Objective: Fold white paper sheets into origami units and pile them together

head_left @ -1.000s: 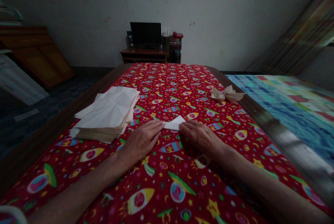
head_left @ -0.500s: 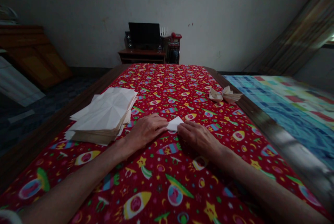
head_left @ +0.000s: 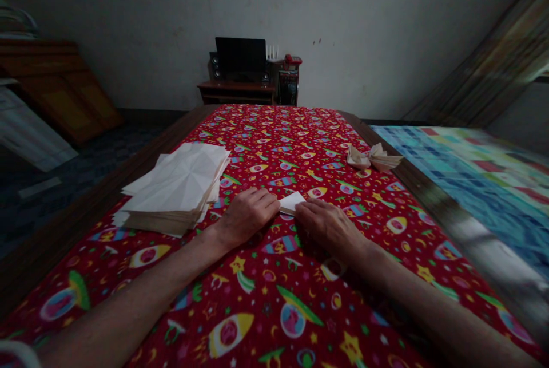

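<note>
A small folded piece of paper [head_left: 292,201], white with a tan strip along its near edge, is on the red patterned cloth between my hands. My left hand [head_left: 249,213] grips its left end with fingers curled. At the right end, my right hand [head_left: 328,220] has its fingers closed on the same paper. Both thumbs are mostly hidden. To the left of my left hand lies a stack of creased paper sheets [head_left: 180,179], white on top with tan sheets below.
Two folded paper pieces [head_left: 384,157] stand near the table's right edge. The cloth [head_left: 274,299] covers the long table's middle. Beyond the far end are a black monitor [head_left: 241,58] on a small desk and a red telephone [head_left: 293,59]. A bed [head_left: 463,185] is at the right.
A tan strip now shows along the near edge of the folded paper, which looked white before. Both hands keep their hold, and the whole view has shifted slightly.
</note>
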